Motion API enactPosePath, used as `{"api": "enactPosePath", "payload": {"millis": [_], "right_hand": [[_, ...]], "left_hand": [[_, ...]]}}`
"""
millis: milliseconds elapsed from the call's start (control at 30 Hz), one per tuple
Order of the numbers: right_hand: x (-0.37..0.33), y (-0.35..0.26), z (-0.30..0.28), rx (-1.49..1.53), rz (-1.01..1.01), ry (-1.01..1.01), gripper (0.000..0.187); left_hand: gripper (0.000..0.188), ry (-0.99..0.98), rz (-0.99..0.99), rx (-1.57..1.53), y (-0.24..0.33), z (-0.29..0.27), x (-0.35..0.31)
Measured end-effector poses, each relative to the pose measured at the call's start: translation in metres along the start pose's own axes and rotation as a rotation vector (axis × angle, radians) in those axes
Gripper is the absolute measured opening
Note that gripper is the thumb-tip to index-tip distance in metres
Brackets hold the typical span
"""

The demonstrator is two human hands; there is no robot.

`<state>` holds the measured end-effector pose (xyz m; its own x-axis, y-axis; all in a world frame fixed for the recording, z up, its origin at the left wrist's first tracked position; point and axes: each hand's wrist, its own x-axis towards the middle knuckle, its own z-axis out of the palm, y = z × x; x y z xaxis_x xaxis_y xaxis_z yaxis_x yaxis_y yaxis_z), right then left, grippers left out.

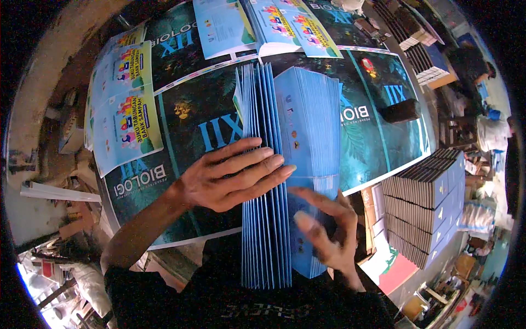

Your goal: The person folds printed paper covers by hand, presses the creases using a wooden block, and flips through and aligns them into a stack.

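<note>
A long row of folded blue booklets stands with its edges up, slightly fanned, and reaches toward my body. My left hand lies across it, its fingers stretched flat over the edges; its thumb is hidden. Close on the right is a second bundle of blue booklets, packed tighter, with a thin band across it. My right hand hovers at this bundle's near end, thumb and forefinger apart, a little blurred. I see nothing between its fingers. Both bundles rest on large dark-green printed cover sheets.
A dark block sits on the sheets at the right. Blue-and-yellow printed covers lie at the left, and more covers at the far side. Tied stacks of blue books stand right of the table. Another person is at the far right.
</note>
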<state>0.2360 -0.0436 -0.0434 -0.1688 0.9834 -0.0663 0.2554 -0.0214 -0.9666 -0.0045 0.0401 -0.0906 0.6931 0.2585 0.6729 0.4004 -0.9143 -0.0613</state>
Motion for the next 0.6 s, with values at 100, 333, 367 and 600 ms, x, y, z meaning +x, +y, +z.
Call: {"api": "enactPosePath", "payload": {"millis": [100, 333, 367, 600], "right_hand": [[0.002, -0.006, 0.003, -0.14, -0.167, -0.039, 0.055], [-0.001, 0.006, 0.003, -0.124, -0.181, -0.044, 0.057], [-0.001, 0.006, 0.003, -0.124, -0.181, -0.044, 0.057], [-0.005, 0.021, -0.01, -0.05, -0.138, -0.114, 0.048]], "left_hand": [[0.037, -0.036, -0.003, -0.009, 0.0, -0.001, 0.003], [0.042, -0.035, -0.029, 0.029, 0.002, -0.001, 0.001], [0.042, -0.027, -0.041, 0.044, 0.003, 0.0, 0.0], [0.041, -0.138, -0.034, -0.021, 0.001, -0.009, 0.014]]}}
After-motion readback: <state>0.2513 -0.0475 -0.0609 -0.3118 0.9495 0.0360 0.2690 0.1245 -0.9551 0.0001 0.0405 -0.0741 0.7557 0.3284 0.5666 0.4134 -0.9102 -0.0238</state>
